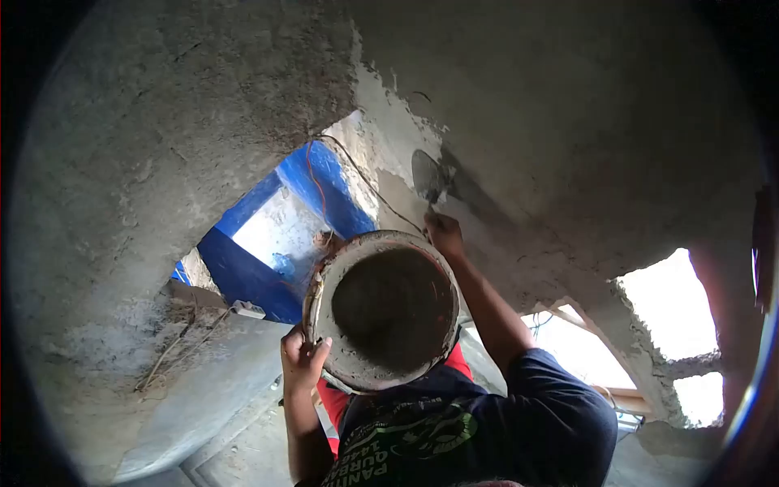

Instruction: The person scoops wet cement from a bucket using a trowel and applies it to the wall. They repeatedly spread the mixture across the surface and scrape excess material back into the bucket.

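Note:
A round bucket (372,381) with a mortar-crusted rim is held up in front of my chest. Wet-looking grey mortar (393,308) lies inside it. My left hand (303,359) is closed on the left side of the rim, thumb over the edge. Beyond the bucket's far right side, my right hand (444,234) is closed around the handle of a trowel (425,174). The trowel's rounded blade points away from me, close against the plastered wall (519,138); whether it touches cannot be made out.
A blue-painted recess (329,183) opens in the wall ahead, with a thin cable (357,166) hanging across its corner. Rough plaster (162,122) covers the left side. A white power strip (248,309) hangs at lower left. Bright openings (669,304) break the wall at right.

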Available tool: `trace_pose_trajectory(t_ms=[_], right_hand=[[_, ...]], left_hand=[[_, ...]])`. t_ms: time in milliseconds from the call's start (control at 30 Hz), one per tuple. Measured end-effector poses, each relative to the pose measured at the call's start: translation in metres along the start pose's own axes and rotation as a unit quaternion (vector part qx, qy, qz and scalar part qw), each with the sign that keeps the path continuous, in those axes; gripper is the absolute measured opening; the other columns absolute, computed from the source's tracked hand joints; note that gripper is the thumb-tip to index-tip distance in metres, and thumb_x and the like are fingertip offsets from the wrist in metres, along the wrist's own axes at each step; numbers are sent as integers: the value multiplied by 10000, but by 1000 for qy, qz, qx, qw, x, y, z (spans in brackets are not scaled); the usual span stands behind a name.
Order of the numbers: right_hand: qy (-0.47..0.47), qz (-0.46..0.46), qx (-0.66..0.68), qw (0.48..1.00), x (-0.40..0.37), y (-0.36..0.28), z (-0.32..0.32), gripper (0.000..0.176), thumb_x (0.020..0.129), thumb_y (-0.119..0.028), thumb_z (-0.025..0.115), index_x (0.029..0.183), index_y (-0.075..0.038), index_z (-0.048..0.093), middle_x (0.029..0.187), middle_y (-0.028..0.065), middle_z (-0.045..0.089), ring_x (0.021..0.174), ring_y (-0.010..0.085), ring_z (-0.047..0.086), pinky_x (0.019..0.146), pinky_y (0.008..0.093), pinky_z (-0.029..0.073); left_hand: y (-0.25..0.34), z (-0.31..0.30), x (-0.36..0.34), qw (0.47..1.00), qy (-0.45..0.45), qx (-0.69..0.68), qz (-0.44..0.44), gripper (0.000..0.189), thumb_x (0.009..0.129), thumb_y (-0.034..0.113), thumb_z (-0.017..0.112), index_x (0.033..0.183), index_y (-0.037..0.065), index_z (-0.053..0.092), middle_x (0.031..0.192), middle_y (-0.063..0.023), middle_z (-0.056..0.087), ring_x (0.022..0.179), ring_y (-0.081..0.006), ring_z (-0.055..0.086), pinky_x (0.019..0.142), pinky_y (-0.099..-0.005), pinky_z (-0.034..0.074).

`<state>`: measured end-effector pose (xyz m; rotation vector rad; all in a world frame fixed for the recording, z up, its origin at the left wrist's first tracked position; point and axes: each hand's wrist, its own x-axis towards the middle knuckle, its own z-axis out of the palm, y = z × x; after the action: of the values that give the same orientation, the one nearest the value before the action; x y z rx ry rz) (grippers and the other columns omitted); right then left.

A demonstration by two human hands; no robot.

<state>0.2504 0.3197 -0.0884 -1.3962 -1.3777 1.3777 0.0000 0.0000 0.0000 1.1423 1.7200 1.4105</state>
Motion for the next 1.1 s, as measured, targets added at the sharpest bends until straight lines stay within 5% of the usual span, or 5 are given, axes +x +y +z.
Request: trace_pose_trajectory(t_ms=[267, 367, 600, 833, 1100], right_hand=[[156, -449, -163, 865, -13, -120, 2, 286, 908, -258, 660, 982, 17, 637, 752, 227, 631, 732, 386, 652, 655, 460, 507], [256, -450, -298, 802, 2, -138, 6, 256, 909, -215, 642, 1033, 8, 623, 861, 248, 661, 799, 460, 637, 700, 501, 522], [77, -231, -473, 847, 24, -107, 25, 288, 927, -252, 591, 1025, 19, 608, 823, 283, 656, 795, 457, 654, 731, 528, 529], [161, -318, -395, 847, 6, -121, 35, 261, 926, -241, 586, 1010, 6, 596, 806, 278, 652, 791, 454, 660, 737, 512, 540], [124, -113, -474, 864, 3, -15, 25, 449, 907, -339, 574, 1185, 14, 570, 966, 307, 653, 869, 455, 659, 817, 549, 522]], left_hand=[[0, -1, 5, 999, -17, -18, 26, 193, 781, 121, 715, 899, -7, 633, 750, -22, 589, 685, -102, 488, 632, -275, 418], [0, -1, 4, 1000, -15, -13, 19, 205, 784, 114, 714, 928, -13, 640, 766, -25, 592, 702, -103, 494, 646, -279, 424], [-4, -8, -3, 1000, -26, -11, 9, 237, 790, 101, 701, 975, -35, 646, 867, -69, 661, 773, -127, 559, 711, -292, 459], [3, -14, -5, 1000, -21, 5, 3, 238, 790, 92, 687, 983, -43, 648, 853, -47, 651, 764, -121, 562, 703, -287, 461], [7, -10, 0, 998, -1, 16, 61, 130, 793, 92, 691, 840, 10, 602, 690, -4, 548, 617, -99, 459, 574, -278, 398]])
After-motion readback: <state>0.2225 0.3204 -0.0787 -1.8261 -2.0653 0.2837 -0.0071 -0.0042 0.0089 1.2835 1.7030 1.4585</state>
